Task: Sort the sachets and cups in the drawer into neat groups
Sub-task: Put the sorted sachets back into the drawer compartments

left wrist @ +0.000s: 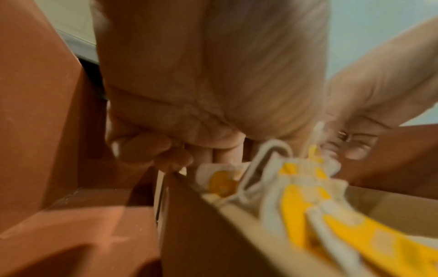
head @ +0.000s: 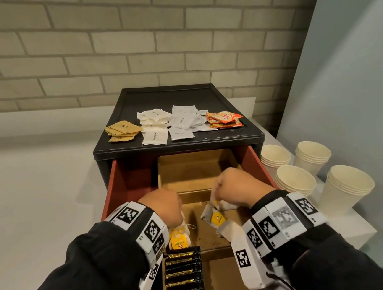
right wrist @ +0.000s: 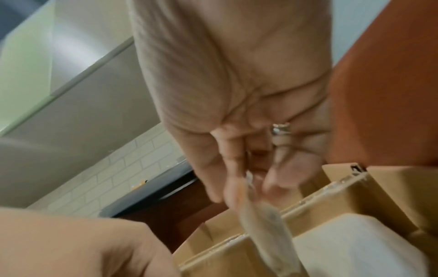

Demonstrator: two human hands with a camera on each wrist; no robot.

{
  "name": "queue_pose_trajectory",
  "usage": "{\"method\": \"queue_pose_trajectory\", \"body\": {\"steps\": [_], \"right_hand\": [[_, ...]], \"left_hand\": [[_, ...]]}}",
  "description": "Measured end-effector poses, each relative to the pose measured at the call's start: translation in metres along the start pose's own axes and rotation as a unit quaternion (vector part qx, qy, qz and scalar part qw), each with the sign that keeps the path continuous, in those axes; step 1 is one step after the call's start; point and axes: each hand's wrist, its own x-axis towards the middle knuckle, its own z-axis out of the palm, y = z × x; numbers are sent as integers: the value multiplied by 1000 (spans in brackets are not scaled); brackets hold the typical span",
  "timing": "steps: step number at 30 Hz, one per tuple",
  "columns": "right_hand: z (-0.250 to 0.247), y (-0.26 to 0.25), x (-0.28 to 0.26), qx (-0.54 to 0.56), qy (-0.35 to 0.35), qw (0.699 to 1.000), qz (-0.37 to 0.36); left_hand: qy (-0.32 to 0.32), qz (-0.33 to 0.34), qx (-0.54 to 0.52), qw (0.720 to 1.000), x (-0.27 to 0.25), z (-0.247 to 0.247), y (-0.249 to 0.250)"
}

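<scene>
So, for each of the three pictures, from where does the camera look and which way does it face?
Head: worn on the head, looking forward and down at the open drawer, sorted sachets on the black cabinet, and paper cups; both forearms, left hand and right hand show.
Left wrist: under the left hand, facing along it at yellow-tagged tea bags.
Right wrist: under the right hand, facing its fingers, which pinch a tea bag.
Shared: both wrist views show the cardboard dividers and the other hand.

White counter [head: 35, 186], black cabinet [head: 178, 144], cup stacks [head: 308, 174]
</scene>
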Motion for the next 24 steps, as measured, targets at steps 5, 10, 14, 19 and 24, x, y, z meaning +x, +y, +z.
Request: {"method": "queue_pose_trajectory", "body": {"steps": [5, 10, 14, 19, 24], "right_hand": [[-4, -12, 6, 41, 74, 993, -84], [1, -33, 17, -42, 77, 988, -125], [11, -46, 26, -85, 88, 982, -146], [22, -54, 29, -28, 22, 985, -170], [5, -44, 22, -6, -44, 988, -146]], "left_hand": [[-43, 6, 37, 998, 1, 1, -2], [-27, 1, -26, 999, 2, 1, -7], [18, 9, -88, 996, 1, -1, -12], [111, -47, -139, 983, 0, -7, -18], [213, -49, -154, 964, -5, -9, -19]]}}
